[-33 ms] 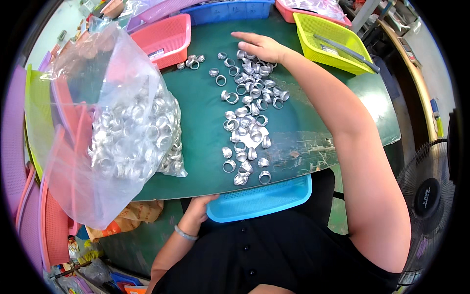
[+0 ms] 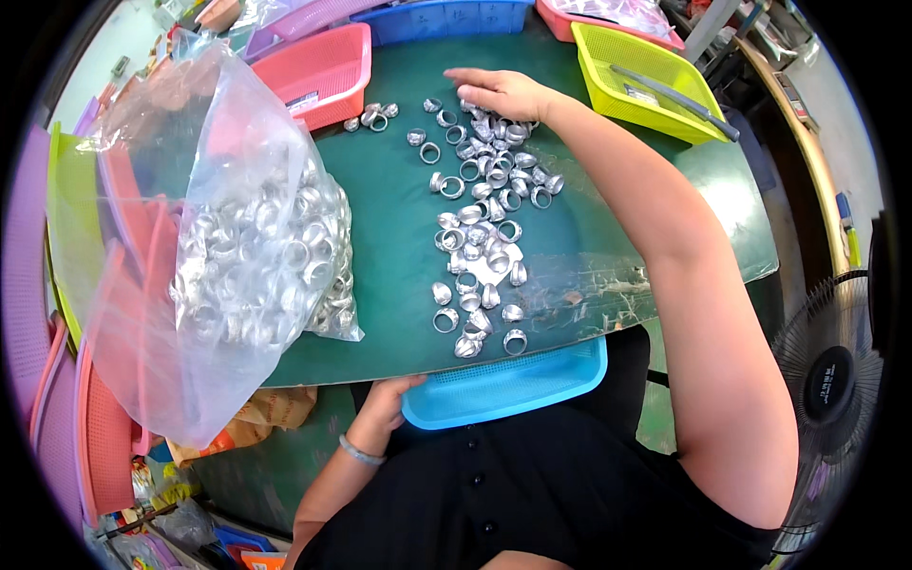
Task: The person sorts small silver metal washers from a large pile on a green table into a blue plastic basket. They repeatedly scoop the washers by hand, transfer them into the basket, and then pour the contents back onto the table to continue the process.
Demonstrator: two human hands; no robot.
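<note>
Silvery metal rings (image 2: 494, 171) lie loose in a long band down the green table (image 2: 389, 256). At the far end of this band my right hand (image 2: 508, 95) is stretched over the rings, fingers extended to the left and palm side hidden. My left hand (image 2: 385, 404) grips the left end of a light blue plastic basket (image 2: 503, 385), which sits at my lap just under the table's near edge. The basket's visible inside shows no rings. To the left stands a clear plastic bag (image 2: 256, 256) filled with more such rings.
A small group of rings (image 2: 378, 116) lies beside a pink basket (image 2: 318, 76) at the far left. A yellow-green basket (image 2: 646, 85) with a grey rod (image 2: 674, 97) across it stands far right. A blue basket (image 2: 442, 21) is at the back; a fan (image 2: 826, 385) stands right.
My right hand has shifted very slightly left and nearer over the far rings. My left hand stays on the light blue basket.
</note>
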